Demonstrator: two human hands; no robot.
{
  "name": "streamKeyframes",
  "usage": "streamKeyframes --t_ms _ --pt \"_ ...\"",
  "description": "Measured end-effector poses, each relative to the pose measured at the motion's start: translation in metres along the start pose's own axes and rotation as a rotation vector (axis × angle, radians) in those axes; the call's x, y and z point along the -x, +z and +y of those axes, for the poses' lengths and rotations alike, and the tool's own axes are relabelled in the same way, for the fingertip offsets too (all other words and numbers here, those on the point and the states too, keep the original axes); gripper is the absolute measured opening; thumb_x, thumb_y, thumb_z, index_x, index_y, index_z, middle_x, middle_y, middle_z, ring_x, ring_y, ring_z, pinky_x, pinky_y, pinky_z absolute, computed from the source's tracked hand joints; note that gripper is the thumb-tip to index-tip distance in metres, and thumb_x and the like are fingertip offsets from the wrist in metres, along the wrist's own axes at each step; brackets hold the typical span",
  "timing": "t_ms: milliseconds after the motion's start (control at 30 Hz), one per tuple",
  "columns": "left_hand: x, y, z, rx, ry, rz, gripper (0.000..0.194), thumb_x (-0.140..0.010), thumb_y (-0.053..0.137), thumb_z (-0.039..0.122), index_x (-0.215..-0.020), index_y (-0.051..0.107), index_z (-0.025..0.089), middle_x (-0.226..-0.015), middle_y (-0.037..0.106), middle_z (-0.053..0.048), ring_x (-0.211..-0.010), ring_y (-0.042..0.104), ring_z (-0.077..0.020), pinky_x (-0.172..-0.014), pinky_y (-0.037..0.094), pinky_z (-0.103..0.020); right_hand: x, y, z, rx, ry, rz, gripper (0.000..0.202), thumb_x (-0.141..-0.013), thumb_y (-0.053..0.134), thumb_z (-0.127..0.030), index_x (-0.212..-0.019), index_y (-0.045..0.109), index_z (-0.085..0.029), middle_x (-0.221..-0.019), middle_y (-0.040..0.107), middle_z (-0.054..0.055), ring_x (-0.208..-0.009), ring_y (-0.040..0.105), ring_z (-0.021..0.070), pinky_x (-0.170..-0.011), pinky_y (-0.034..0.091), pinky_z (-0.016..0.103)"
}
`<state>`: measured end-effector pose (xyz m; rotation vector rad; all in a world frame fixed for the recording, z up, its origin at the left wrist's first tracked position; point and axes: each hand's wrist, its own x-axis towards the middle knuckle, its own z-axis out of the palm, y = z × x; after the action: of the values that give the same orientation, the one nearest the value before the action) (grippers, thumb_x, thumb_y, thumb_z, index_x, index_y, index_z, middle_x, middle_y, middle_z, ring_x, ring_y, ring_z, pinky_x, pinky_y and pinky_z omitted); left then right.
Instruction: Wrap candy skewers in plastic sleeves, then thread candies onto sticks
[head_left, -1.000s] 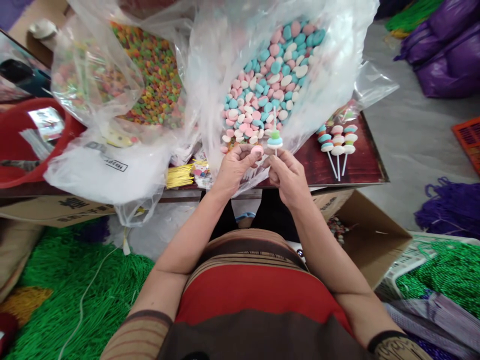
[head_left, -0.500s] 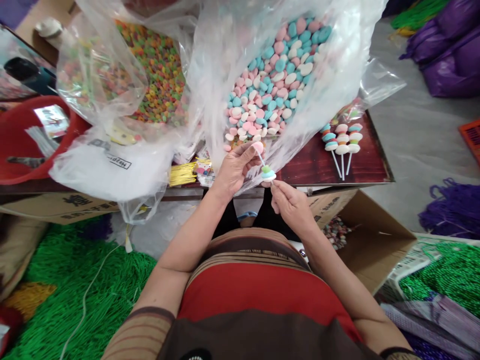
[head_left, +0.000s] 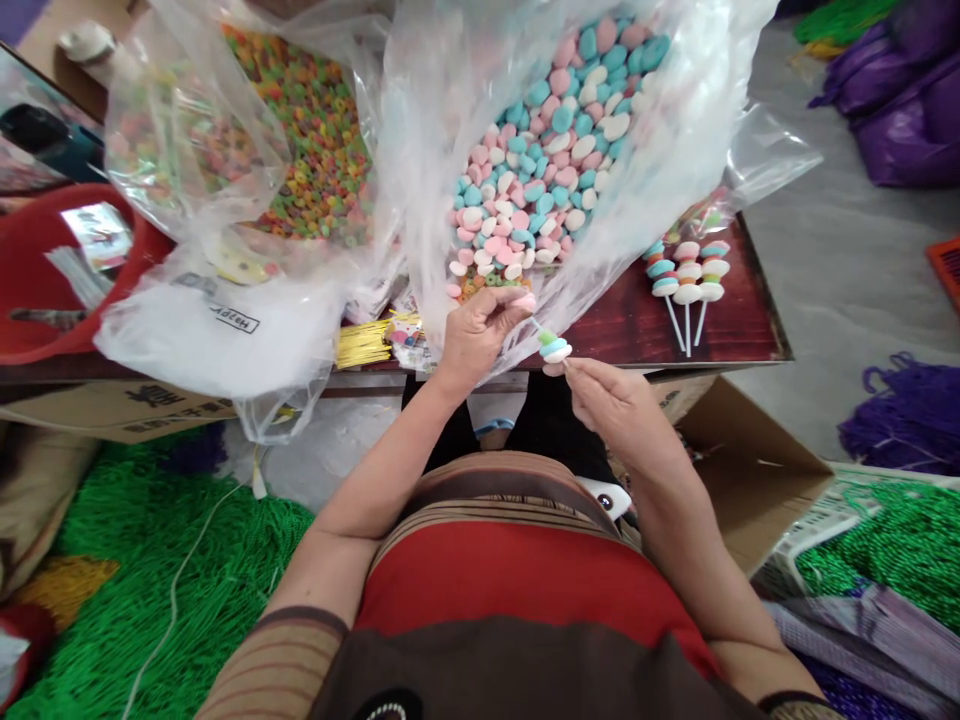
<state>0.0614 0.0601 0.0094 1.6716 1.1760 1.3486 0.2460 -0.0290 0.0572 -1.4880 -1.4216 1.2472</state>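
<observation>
My left hand (head_left: 480, 330) pinches a pink marshmallow (head_left: 525, 301) at the upper tip of a thin white stick. On that candy skewer (head_left: 555, 350), white, blue and green pieces sit stacked lower down. The bottom of the stick is between the fingers of my right hand (head_left: 607, 395). Just beyond my hands, an open clear plastic bag (head_left: 420, 200) holds pink, blue and white marshmallows (head_left: 540, 180). Some ring-shaped candies (head_left: 491, 287) show at its near edge. Finished-looking skewers (head_left: 687, 275) of stacked candy lie to the right on the dark red table (head_left: 607, 335).
Another bag of colourful ring candies (head_left: 315, 150) stands left. Yellow ties (head_left: 364, 345) lie at the table edge, near a white plastic bag (head_left: 217, 330). A red basin (head_left: 82, 335) is far left. Below right stand a cardboard box (head_left: 757, 470) and a white crate (head_left: 787, 540).
My right hand has shifted right with the skewer, which tilts more. My left fingers now cover more of the pink marshmallow at the stick's tip.
</observation>
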Motion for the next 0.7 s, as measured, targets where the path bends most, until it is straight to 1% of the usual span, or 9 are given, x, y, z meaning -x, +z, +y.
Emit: streamKeyframes --t_ms 100,233,300,367,433,500,567,633,700 --pt "0.004 0.008 -0.001 -0.099 0.039 0.027 0.037 -0.098 0.061 0.056 -0.108 0.076 0.024 -0.102 0.082 -0.006 -0.091 0.077 -0.016 -0.084 0.06 -0.028 0.0 0.011 0.003 -0.093 0.026 0.041 0.035 -0.097 0.055 -0.042 -0.098 0.077 -0.015 -0.05 0.037 -0.007 -0.044 0.031 0.0081 -0.045 0.024 0.024" --pt "0.007 0.014 -0.002 -0.252 0.201 0.068 0.041 -0.104 0.05 0.055 -0.11 0.075 0.023 -0.108 0.081 -0.008 -0.104 0.076 -0.0176 -0.096 0.058 -0.031 0.001 0.027 0.003 -0.185 0.048 0.042 0.035 -0.096 0.058 -0.048 -0.094 0.073 -0.016 -0.048 0.038 -0.008 -0.041 0.031 0.0074 -0.042 0.022 0.023" --pt "0.009 0.015 -0.001 -0.291 0.234 0.053 0.044 -0.105 0.046 0.055 -0.11 0.075 0.022 -0.108 0.081 -0.008 -0.104 0.075 -0.0175 -0.097 0.057 -0.031 0.0 0.034 0.002 -0.219 0.05 0.06 0.036 -0.097 0.059 -0.05 -0.093 0.071 -0.017 -0.048 0.039 -0.008 -0.041 0.031 0.0073 -0.042 0.022 0.023" --pt "0.012 0.016 0.001 -0.271 0.218 0.006 0.047 -0.106 0.042 0.055 -0.11 0.076 0.023 -0.107 0.081 -0.008 -0.103 0.075 -0.0171 -0.096 0.057 -0.032 -0.004 0.039 0.003 -0.254 0.032 0.1 0.037 -0.097 0.059 -0.053 -0.092 0.07 -0.018 -0.049 0.038 -0.009 -0.042 0.031 0.0073 -0.042 0.022 0.023" --pt "0.015 0.016 0.003 -0.184 0.15 -0.052 0.046 -0.106 0.043 0.055 -0.109 0.076 0.024 -0.107 0.081 -0.007 -0.103 0.075 -0.0171 -0.096 0.058 -0.032 -0.01 0.042 0.008 -0.275 0.004 0.131 0.04 -0.097 0.058 -0.057 -0.09 0.068 -0.019 -0.05 0.039 -0.009 -0.042 0.031 0.0072 -0.041 0.022 0.024" --pt "0.017 0.015 0.007 -0.037 0.022 -0.068 0.041 -0.104 0.048 0.055 -0.111 0.076 0.026 -0.11 0.081 -0.007 -0.106 0.075 -0.0176 -0.097 0.058 -0.033 -0.017 0.045 0.013 -0.277 -0.011 0.123 0.042 -0.096 0.059 -0.06 -0.089 0.066 -0.02 -0.05 0.042 -0.008 -0.042 0.032 0.0074 -0.041 0.023 0.024" --pt "0.016 0.015 0.012 0.159 -0.142 -0.024 0.037 -0.102 0.054 0.055 -0.116 0.075 0.029 -0.115 0.08 -0.005 -0.109 0.075 -0.0182 -0.098 0.059 -0.034 -0.022 0.045 0.018 -0.272 -0.009 0.109 0.044 -0.095 0.059 -0.064 -0.09 0.066 -0.02 -0.051 0.046 -0.008 -0.042 0.034 0.0075 -0.041 0.023 0.024" --pt "0.013 0.013 0.018 0.366 -0.314 0.029 0.037 -0.1 0.056 0.056 -0.123 0.072 0.032 -0.118 0.079 -0.004 -0.111 0.075 -0.0189 -0.097 0.06 -0.035 -0.025 0.044 0.021 -0.275 0.007 0.099 0.046 -0.093 0.061 -0.066 -0.091 0.067 -0.02 -0.052 0.051 -0.007 -0.042 0.034 0.0074 -0.041 0.023 0.024" --pt "0.007 0.012 0.025 0.55 -0.483 0.039 0.038 -0.099 0.058 0.057 -0.123 0.071 0.03 -0.114 0.08 -0.005 -0.108 0.077 -0.0199 -0.092 0.061 -0.034 -0.026 0.043 0.022 -0.287 0.027 0.08 0.046 -0.091 0.064 -0.066 -0.091 0.068 -0.02 -0.053 0.054 -0.006 -0.043 0.033 0.0072 -0.041 0.021 0.024"
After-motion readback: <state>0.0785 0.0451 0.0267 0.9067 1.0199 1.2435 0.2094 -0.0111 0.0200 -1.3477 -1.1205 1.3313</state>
